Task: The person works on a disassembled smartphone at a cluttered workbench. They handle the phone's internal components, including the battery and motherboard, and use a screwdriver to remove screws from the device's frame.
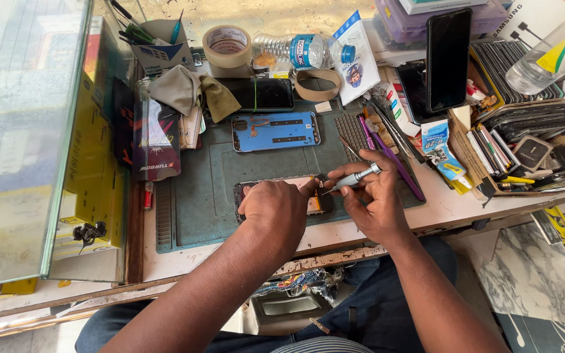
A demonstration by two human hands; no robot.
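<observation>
Nearest the camera, the left hand [274, 208] is pressing down flat, fingers curled, on an opened phone [315, 196] that is lying on the green work mat [197, 196] at the front of the bench [439, 209]. Just beside it, the right hand [371, 196] is pinching a slim silver screwdriver [354, 178], its tip touching the phone's right end. Farther back on the mat, a blue phone back shell [276, 131] is lying face up, and behind that a dark phone [259, 95] is resting flat. To the left, a grey cloth [188, 88] is sitting bunched. At the far edge, a roll of tape [227, 46] and a clear water bottle [295, 51] lying on its side are sitting near each other, while a black phone [448, 59] is standing upright to the right above a cardboard box of parts [524, 150].
</observation>
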